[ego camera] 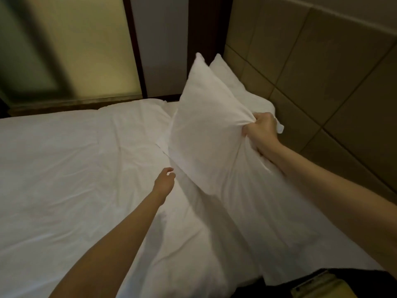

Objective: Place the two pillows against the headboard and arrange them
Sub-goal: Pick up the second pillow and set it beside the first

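A white pillow (206, 125) stands tilted on the bed, lifted by its near upper corner. My right hand (261, 133) is shut on that corner, bunching the cloth. Behind it a second white pillow (238, 87) leans against the tan padded headboard (322, 72), mostly hidden by the front pillow. My left hand (164, 181) hovers over the duvet just left of the front pillow's lower edge, fingers loosely curled and holding nothing.
A white duvet (75, 168) covers the bed across the left and middle. A frosted glass panel with a dark wooden frame (86, 50) stands beyond the far edge of the bed. A dark object with a yellow part (318, 284) sits at the bottom right.
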`<state>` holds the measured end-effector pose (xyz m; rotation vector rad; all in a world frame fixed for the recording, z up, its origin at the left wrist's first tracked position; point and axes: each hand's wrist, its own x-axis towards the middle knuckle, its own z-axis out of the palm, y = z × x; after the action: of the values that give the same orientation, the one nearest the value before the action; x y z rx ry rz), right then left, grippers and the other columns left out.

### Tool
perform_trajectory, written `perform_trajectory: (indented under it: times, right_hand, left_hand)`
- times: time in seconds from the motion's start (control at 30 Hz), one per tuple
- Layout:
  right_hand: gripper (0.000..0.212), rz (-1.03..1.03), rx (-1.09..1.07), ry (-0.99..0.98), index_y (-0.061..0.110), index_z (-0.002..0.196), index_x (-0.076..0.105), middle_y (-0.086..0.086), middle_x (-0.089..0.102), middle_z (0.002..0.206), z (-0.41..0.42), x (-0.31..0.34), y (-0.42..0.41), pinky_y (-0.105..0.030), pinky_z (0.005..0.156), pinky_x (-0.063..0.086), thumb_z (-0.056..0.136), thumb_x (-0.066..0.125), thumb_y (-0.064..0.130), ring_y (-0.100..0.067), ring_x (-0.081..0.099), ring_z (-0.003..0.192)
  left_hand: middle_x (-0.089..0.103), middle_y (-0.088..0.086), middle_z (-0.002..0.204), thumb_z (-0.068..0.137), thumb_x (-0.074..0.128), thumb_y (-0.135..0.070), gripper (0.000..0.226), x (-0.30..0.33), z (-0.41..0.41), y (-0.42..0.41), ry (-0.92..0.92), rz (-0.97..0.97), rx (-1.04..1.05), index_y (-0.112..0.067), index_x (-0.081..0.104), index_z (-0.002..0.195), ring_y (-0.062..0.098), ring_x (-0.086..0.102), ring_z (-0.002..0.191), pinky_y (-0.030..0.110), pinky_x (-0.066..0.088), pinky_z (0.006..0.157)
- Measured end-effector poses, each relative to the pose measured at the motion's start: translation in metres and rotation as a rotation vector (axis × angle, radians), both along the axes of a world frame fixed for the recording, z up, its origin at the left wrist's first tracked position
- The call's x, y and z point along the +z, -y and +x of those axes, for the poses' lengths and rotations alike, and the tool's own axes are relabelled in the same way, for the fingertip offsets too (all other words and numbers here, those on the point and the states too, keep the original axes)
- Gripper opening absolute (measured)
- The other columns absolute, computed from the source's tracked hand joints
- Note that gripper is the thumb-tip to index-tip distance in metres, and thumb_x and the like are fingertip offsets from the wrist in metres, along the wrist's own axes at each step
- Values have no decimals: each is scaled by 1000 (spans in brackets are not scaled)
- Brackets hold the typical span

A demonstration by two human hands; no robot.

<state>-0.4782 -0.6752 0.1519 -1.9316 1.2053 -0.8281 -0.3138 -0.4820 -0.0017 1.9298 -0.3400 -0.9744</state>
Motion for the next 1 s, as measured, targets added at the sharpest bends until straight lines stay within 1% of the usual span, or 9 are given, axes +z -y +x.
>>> perform_trajectory:
  times: [0.1,0.23,0.43,0.57,0.73,0.8,0.87,0.93,1.0]
  right_hand:
    - [5,-18,-20,-5,0,59,53,-6,36,61,-36,12,25,-22,41,16,57,54,-5,-16,31,53]
    - [30,28,-106,12,-16,73,58,-5,42,63,-79,24,64,-29,52,27,47,59,-1,-16,36,59]
    - [35,146,-170,24,-10,71,65,-10,57,67,-142,30,101,-36,55,44,37,64,-2,-22,52,65]
    - [42,179,-250,-39,-6,80,70,-25,69,87,-187,20,127,-51,68,56,38,67,-4,-33,62,76]
    - [23,169,-271,-252,1,71,70,-13,65,69,-228,-21,147,-37,58,50,48,68,-1,-29,59,67]
    - [10,157,-237,-394,7,65,70,-14,67,69,-234,-47,143,-38,61,53,57,66,2,-30,62,66]
    - [6,171,-218,-493,7,64,67,-17,67,72,-238,-69,139,-34,59,49,67,62,6,-30,60,64]
    - [9,184,-253,-487,7,63,65,-17,67,73,-245,-78,142,-31,57,44,71,60,10,-31,60,64]
    - [9,171,-281,-451,6,63,65,-16,65,70,-251,-75,150,-33,57,46,68,62,12,-34,62,66]
  left_hand:
    - [46,12,143,97,37,-21,45,14,-24,42,-4,-36,-63,-23,40,141,32,52,123,43,40,105]
    - [40,11,148,98,35,-23,49,30,-45,93,20,-82,-159,-23,31,147,30,48,128,43,37,109]
    - [45,14,143,98,38,-22,47,39,-72,152,9,-85,-177,-20,36,144,31,50,125,43,38,109]
    - [43,13,146,97,38,-21,47,35,-87,171,13,-50,-189,-14,38,144,31,51,124,43,39,109]
    - [54,14,124,96,40,-21,43,19,-90,173,-2,4,-169,-10,43,138,25,53,101,37,42,93]
    - [53,9,109,96,39,-21,35,13,-87,170,-2,33,-157,-11,47,129,24,53,98,34,40,87]
    - [51,5,92,96,38,-19,17,9,-84,170,2,46,-146,-16,54,100,20,52,84,31,40,74]
    - [43,0,74,94,36,-15,24,7,-80,169,13,54,-140,-22,43,71,15,43,67,27,31,60]
    - [42,0,73,94,37,-15,21,6,-76,169,35,69,-134,-20,44,74,18,45,71,28,33,64]
